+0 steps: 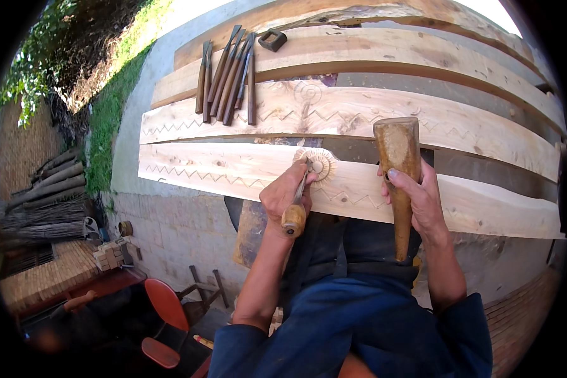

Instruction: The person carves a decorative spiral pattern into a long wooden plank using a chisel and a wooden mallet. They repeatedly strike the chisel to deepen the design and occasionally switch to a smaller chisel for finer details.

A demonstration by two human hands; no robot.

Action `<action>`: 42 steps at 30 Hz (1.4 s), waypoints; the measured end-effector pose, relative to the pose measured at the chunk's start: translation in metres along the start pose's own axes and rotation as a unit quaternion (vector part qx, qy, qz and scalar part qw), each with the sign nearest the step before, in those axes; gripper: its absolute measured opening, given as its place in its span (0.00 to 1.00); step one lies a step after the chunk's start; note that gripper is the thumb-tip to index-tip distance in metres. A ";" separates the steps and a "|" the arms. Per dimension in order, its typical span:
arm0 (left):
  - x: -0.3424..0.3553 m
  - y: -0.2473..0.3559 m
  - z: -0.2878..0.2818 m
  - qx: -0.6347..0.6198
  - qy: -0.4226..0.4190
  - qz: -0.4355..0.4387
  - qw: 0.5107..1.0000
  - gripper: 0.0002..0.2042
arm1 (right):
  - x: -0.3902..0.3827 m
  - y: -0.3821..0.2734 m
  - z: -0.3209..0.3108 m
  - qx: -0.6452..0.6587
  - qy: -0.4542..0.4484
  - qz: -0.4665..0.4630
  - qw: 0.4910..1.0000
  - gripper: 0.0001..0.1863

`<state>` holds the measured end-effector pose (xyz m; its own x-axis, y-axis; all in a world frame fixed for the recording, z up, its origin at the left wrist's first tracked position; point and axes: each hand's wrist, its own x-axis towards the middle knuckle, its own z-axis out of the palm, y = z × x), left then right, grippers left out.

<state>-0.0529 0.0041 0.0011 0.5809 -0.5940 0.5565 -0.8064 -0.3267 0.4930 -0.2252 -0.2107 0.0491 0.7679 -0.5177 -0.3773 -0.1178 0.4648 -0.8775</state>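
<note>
The markings on the wood are a zigzag line [214, 175] and a petalled rosette [323, 166] on the near board [233, 154]; the next board [372, 104] bears zigzags and concentric rings. The left hand [281, 194] grasps a chisel [293, 221], the rosette just beside it towards two o'clock; the cutting edge seems to meet the carving, though fingers partly hide it. The right hand [427, 200] is wrapped round a wooden mallet [397, 148], with the rosette towards ten o'clock. More chisels [225, 79] lie at the left hand's eleven o'clock.
</note>
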 end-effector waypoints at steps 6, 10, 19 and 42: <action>0.009 -0.003 0.004 0.021 0.016 0.082 0.996 0.13 | -0.007 -0.007 -0.002 -0.149 0.004 -0.006 0.989 0.24; 0.021 0.012 -0.004 0.064 -0.048 0.089 0.993 0.11 | -0.045 -0.026 0.018 -0.430 0.084 -0.349 0.828 0.33; 0.024 0.014 0.000 0.069 -0.049 0.096 0.992 0.09 | -0.052 -0.047 0.030 -0.561 0.092 -0.534 0.626 0.26; 0.035 0.020 -0.022 -0.081 0.127 -0.071 0.986 0.05 | -0.045 -0.041 0.010 -0.107 0.098 -0.135 0.980 0.23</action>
<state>-0.0460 -0.0071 0.0454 0.7118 -0.3406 0.6143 -0.6990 -0.2584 0.6668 -0.2488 -0.1995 0.1051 0.6561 -0.7388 -0.1541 -0.0722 0.1419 -0.9873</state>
